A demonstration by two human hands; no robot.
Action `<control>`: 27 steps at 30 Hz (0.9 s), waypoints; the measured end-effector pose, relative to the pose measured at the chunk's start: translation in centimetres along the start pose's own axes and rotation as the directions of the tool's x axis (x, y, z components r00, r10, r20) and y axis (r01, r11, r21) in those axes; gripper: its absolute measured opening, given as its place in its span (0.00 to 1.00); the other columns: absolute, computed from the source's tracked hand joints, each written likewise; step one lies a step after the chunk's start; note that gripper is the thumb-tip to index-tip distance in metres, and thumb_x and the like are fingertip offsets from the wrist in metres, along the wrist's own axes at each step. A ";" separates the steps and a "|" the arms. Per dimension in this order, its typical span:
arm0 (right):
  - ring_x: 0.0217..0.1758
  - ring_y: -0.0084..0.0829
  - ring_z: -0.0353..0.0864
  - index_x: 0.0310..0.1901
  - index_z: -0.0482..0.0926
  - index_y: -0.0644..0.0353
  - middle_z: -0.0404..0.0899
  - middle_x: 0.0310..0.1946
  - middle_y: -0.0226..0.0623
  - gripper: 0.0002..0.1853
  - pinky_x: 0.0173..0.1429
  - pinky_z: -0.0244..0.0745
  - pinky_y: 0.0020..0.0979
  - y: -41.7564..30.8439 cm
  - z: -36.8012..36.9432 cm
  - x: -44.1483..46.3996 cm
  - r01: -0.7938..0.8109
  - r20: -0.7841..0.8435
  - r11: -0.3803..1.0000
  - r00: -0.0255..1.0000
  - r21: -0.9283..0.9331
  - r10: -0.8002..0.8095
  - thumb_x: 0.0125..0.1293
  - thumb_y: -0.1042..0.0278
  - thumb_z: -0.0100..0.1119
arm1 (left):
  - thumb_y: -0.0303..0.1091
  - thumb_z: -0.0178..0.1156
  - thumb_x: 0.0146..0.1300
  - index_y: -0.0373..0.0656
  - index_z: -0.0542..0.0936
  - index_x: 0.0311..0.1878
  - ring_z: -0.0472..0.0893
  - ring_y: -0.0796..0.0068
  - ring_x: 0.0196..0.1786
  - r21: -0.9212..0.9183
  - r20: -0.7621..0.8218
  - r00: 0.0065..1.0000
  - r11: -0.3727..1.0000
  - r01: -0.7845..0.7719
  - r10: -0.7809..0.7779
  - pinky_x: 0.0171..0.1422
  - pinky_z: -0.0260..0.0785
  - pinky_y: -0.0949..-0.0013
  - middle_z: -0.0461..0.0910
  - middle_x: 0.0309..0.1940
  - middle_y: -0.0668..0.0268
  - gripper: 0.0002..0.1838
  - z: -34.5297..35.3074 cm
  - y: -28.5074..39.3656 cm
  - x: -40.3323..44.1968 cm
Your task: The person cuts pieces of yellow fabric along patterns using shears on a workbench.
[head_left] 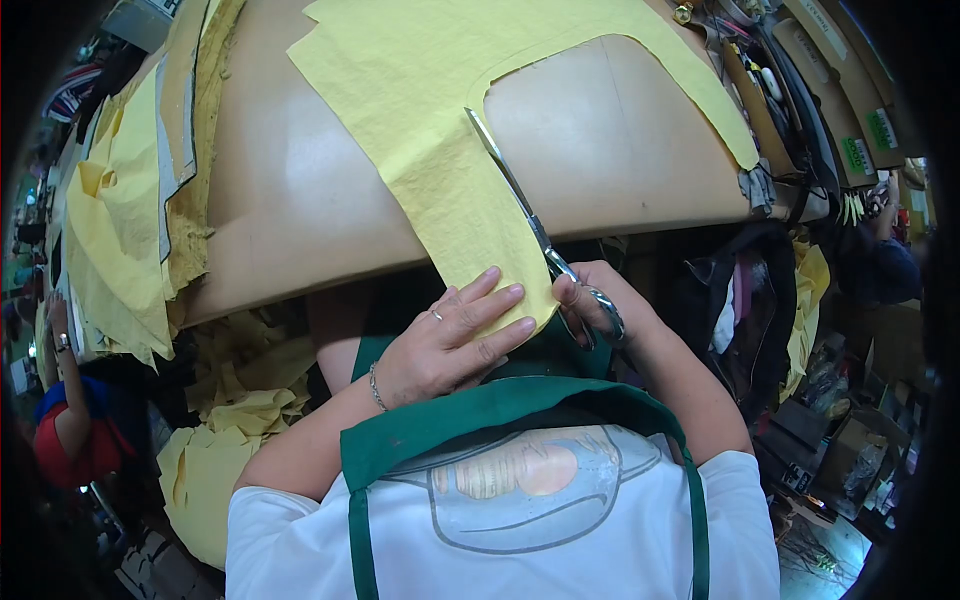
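A large yellow leather-like sheet [440, 190] lies over the table, with its near end hanging past the front edge. My left hand [455, 335] grips that near end, fingers stretched across the top and thumb hidden. In my right hand [600, 300] is a pair of long metal scissors [515, 195], its handle loops around my fingers. The blades look closed or nearly so and point away from me along the sheet's right-hand edge. Their tip is by the inner corner of a wide rounded cut-out, where a faint line runs along the sheet.
The tan table [610, 130] ends just in front of me. More yellow pieces [115, 210] are stacked at its left, and others [215, 470] hang below. Cardboard boxes [825, 70] and small items crowd the right end. Another person's arm [72, 395] shows at far left.
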State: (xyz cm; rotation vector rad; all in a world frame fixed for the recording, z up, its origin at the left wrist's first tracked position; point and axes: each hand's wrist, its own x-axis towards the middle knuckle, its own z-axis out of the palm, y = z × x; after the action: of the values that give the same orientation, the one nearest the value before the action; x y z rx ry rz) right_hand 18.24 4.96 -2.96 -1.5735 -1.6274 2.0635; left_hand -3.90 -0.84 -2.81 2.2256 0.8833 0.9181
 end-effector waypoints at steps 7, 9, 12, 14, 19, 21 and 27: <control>0.13 0.22 0.72 0.24 0.72 0.63 0.68 0.11 0.31 0.41 0.18 0.67 0.23 0.3 -0.1 -0.1 -0.024 -0.004 0.999 1.000 0.023 0.024 0.39 0.21 0.48 | 0.22 0.53 0.55 0.39 0.72 0.51 0.61 0.47 0.62 -0.184 -0.028 0.999 0.983 0.031 -0.037 0.65 0.54 0.56 0.64 0.57 0.49 0.19 -0.6 0.8 0.4; 0.13 0.22 0.72 0.24 0.72 0.63 0.68 0.11 0.31 0.40 0.17 0.67 0.23 0.3 -0.1 -0.1 -0.025 -0.014 0.999 1.000 0.025 0.026 0.39 0.22 0.49 | 0.23 0.51 0.57 0.39 0.72 0.52 0.61 0.47 0.62 -0.204 -0.034 0.998 0.978 0.042 -0.050 0.65 0.54 0.56 0.64 0.57 0.48 0.17 -0.6 0.8 0.4; 0.13 0.22 0.72 0.23 0.72 0.63 0.68 0.11 0.31 0.39 0.17 0.67 0.23 0.6 0.0 0.0 -0.025 -0.029 0.999 0.999 0.037 0.026 0.40 0.23 0.50 | 0.23 0.57 0.51 0.41 0.74 0.51 0.64 0.51 0.60 -0.173 -0.062 0.997 0.984 0.035 -0.047 0.62 0.59 0.59 0.65 0.56 0.53 0.21 -0.6 0.8 0.4; 0.13 0.22 0.72 0.23 0.72 0.64 0.68 0.11 0.31 0.39 0.17 0.67 0.23 0.5 0.1 -0.2 -0.020 -0.028 0.999 0.999 0.038 0.021 0.41 0.24 0.51 | 0.23 0.57 0.51 0.41 0.73 0.52 0.64 0.51 0.61 -0.202 -0.072 0.996 0.979 0.034 -0.050 0.62 0.59 0.59 0.65 0.57 0.54 0.21 -0.6 0.8 0.4; 0.13 0.23 0.72 0.23 0.72 0.64 0.68 0.10 0.31 0.37 0.17 0.67 0.24 0.4 0.2 -0.3 -0.039 -0.029 0.999 0.999 0.015 0.039 0.43 0.26 0.52 | 0.24 0.57 0.52 0.41 0.73 0.52 0.63 0.51 0.61 -0.242 -0.073 0.996 0.970 0.032 -0.051 0.62 0.59 0.60 0.65 0.57 0.54 0.21 -0.5 0.9 0.4; 0.13 0.23 0.72 0.22 0.72 0.64 0.68 0.10 0.31 0.36 0.17 0.67 0.24 0.5 0.1 -0.3 -0.050 -0.031 0.999 0.998 0.009 0.050 0.43 0.27 0.53 | 0.24 0.57 0.52 0.41 0.73 0.52 0.63 0.52 0.61 -0.253 -0.076 0.996 0.967 0.029 -0.050 0.62 0.59 0.60 0.64 0.57 0.54 0.20 -0.5 1.0 0.4; 0.13 0.23 0.73 0.20 0.70 0.64 0.68 0.11 0.32 0.36 0.17 0.67 0.24 0.7 0.2 -0.3 -0.055 -0.034 0.998 0.998 -0.009 0.055 0.44 0.28 0.53 | 0.25 0.56 0.53 0.40 0.73 0.52 0.63 0.52 0.61 -0.253 -0.079 0.996 0.967 0.023 -0.045 0.62 0.59 0.60 0.64 0.58 0.53 0.20 -0.6 1.0 0.3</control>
State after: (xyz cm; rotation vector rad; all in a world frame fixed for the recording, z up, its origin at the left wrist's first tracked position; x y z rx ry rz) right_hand 18.62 4.35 -3.28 -1.6653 -1.6041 2.0457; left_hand -3.78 -1.06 -1.66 1.9621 0.7912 1.0521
